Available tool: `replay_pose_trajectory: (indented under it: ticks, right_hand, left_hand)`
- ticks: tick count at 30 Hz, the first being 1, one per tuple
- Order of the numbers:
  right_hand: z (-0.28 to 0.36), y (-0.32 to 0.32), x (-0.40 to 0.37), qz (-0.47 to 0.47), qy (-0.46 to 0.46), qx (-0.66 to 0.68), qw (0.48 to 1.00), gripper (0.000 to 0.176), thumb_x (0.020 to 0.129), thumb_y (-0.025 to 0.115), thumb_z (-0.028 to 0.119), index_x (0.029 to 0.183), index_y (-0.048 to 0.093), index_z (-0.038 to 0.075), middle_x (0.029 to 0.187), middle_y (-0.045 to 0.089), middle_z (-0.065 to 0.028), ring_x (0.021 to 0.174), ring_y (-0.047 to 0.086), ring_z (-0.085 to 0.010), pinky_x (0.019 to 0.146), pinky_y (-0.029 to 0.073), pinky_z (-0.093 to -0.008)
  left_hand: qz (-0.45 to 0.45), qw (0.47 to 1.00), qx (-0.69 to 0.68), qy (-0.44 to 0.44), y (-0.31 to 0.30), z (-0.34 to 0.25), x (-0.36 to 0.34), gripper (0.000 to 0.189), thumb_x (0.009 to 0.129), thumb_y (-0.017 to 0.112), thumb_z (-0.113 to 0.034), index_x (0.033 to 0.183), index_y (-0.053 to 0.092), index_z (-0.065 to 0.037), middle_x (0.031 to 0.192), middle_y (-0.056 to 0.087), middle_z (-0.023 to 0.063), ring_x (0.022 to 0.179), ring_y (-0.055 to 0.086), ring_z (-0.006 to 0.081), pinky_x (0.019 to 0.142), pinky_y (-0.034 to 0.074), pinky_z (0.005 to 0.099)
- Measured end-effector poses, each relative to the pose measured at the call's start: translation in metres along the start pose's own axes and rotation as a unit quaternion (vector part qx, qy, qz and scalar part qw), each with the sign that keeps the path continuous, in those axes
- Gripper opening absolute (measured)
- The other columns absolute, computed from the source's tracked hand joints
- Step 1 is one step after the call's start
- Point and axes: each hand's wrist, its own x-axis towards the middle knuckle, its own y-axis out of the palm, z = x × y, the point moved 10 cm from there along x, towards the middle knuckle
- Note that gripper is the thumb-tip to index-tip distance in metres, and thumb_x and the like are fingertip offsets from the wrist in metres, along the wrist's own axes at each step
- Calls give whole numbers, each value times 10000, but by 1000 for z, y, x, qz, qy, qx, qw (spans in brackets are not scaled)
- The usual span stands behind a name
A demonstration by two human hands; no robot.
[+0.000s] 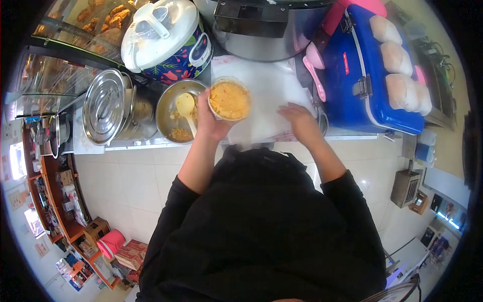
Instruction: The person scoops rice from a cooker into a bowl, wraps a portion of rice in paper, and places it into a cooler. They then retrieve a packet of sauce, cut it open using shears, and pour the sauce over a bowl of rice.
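My left hand [212, 123] is wrapped around a round tub [223, 117] filled with crumbly yellow-orange food. Just left of it, a steel bowl [163, 117] holds a pale yellow serving spoon [185, 105] and some scraps of similar food. White paper sheets [269, 95] lie under and to the right of the tub. Over the right part of these sheets is my right hand [300, 121], its fingers stretched out and nothing visible in them. Whether its fingertips touch the paper is hard to make out.
Behind the bowl stands a flowered pot [173, 65] with a white lid. A lidded steel pot [138, 118] is at the left. To the right are a pink ladle [314, 75] and a blue cooler [359, 60] with wrapped packets [397, 58] on top. A large cooker [261, 43] stands behind the paper.
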Motion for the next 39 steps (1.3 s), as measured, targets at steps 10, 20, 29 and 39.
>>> replay_pose_trajectory:
  ticks: [10, 20, 29, 39]
  right_hand:
    - [21, 17, -32, 36, 51, 5, 998, 575, 761, 660, 217, 1283, 453, 89, 1378, 406, -70, 1291, 349, -294, 1056, 291, -447]
    - [21, 11, -29, 34, -25, 35, 999, 318, 798, 580, 149, 1114, 593, 111, 1272, 524, -22, 1227, 440, -253, 1023, 338, -416]
    - [26, 11, -18, 66, -115, 34, 991, 251, 825, 496, 122, 1023, 646, 157, 1069, 644, -39, 1054, 580, -208, 933, 430, -347]
    - [26, -30, 19, 57, -58, 103, 991, 115, 769, 633, 164, 869, 689, 153, 923, 668, -61, 863, 624, -248, 738, 501, -359]
  left_hand:
    - [-94, 930, 324, 145, -15, 9, 46, 495, 816, 562, -366, 1198, 468, -65, 1154, 527, 138, 1082, 516, 275, 887, 428, 432]
    - [13, 411, 839, 357, 81, 59, 29, 724, 572, 751, -241, 1227, 461, -139, 1157, 470, 170, 1014, 487, 385, 854, 443, 429]
    - [-73, 611, 678, 402, 73, -12, -1, 722, 593, 758, -257, 1229, 452, -108, 1140, 477, 180, 1015, 501, 370, 853, 447, 422]
    - [-297, 418, 772, 375, 19, -95, -63, 743, 608, 747, -261, 1266, 437, -108, 1202, 444, 197, 1090, 454, 405, 884, 422, 453]
